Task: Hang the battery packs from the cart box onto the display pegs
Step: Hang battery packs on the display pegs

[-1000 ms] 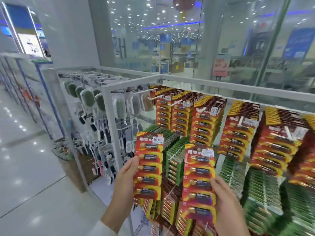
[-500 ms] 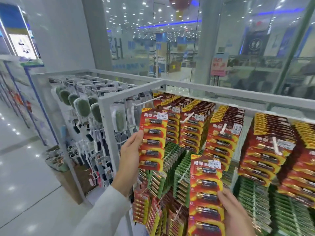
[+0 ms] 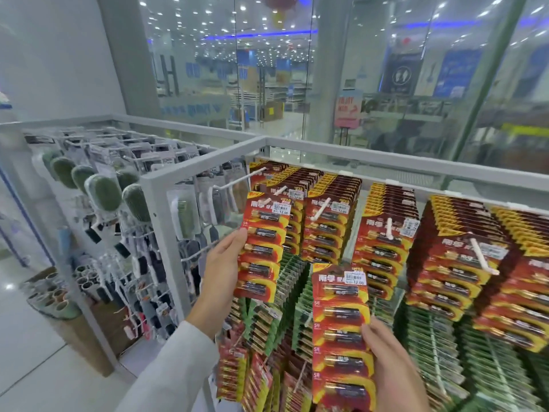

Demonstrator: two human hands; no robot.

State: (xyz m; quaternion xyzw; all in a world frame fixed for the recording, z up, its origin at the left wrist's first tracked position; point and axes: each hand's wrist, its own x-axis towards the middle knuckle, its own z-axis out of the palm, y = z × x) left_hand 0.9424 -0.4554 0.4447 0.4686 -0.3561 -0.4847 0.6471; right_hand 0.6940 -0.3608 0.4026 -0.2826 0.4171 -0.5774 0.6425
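Hazard: the hang hole may miss the white plastic display peg [image 3: 276, 193], and the card may buckle or drop, because the grip is only a thin edge pinch. The left hand [image 3: 221, 272] pinches a red-and-yellow carded battery pack [image 3: 263, 248] by its left edge, with the top apparently at the peg tip; engagement is unclear. The right hand [image 3: 392, 361] grips a second identical pack [image 3: 341, 322], held lower.

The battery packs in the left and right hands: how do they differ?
The left pack is raised to a top-row peg; the right pack is held lower, before green packs. The left hand grips its pack's left edge; the right hand, its pack's right edge. Both are red-yellow cards.
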